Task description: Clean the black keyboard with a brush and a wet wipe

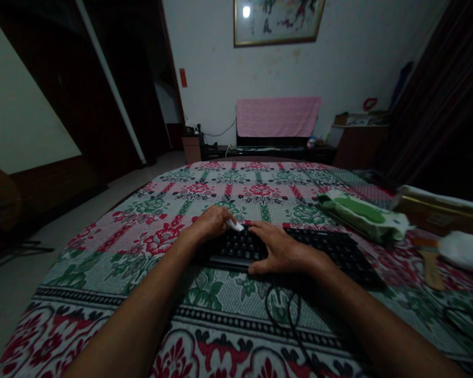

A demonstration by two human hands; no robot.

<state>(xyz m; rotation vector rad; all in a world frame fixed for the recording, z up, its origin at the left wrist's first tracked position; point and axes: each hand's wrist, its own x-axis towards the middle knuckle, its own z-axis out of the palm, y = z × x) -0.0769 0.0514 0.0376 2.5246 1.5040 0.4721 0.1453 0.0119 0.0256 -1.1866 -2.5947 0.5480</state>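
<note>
A black keyboard [238, 251] lies across the patterned tablecloth in front of me. Over its far left part, my left hand [215, 220] is closed on a small white wipe [235, 226], which touches the keys near the back edge. My right hand [278, 247] spans the middle of the keyboard, thumb at the near edge and fingers reaching to the far edge, gripping it across its width. The keys under that palm are hidden. The keyboard's right part [331, 249] shows beyond the right wrist. A dark cable [294, 315] loops on the cloth below.
To the right lie a green-and-white wipes pack [362, 212], a brush with a wooden handle [431, 265], a crumpled white piece [463, 249] and a gold-coloured box [443, 210]. The tablecloth [220, 181] stretches to the far table edge. Beyond stands a low cabinet with a pink cloth [278, 116].
</note>
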